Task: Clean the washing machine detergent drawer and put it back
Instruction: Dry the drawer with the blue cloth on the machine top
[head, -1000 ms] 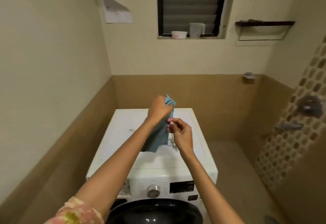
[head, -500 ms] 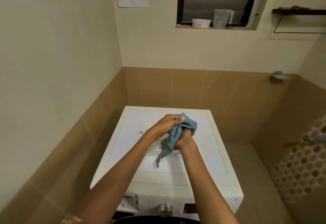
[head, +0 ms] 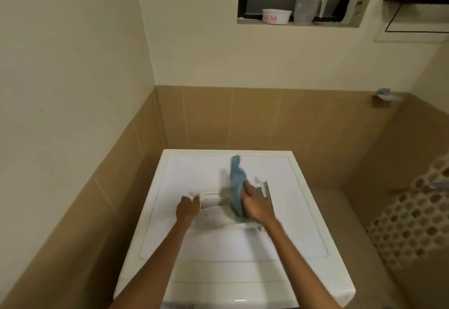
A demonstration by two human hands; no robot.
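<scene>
The white detergent drawer [head: 212, 199] lies on top of the white washing machine [head: 218, 272], blurred and partly hidden by my hands. My left hand [head: 187, 209] grips the drawer's left end. My right hand [head: 256, 205] is shut on a blue cloth [head: 237, 182], pressing it onto the drawer's middle. The cloth's free end sticks up toward the back of the machine top. The drawer's right end shows just beyond my right hand.
Tiled walls close in the machine on the left and behind. A window ledge above holds a white tub [head: 277, 16] and a clear jug [head: 308, 8]. A wall shelf [head: 416, 1] is at upper right. A perforated screen [head: 413, 213] stands at the right, with floor beside the machine.
My hands were together wringing or bunching the cloth above the machine. Now they are apart: the left has dropped onto the drawer's end, and the right presses the cloth onto the drawer.
</scene>
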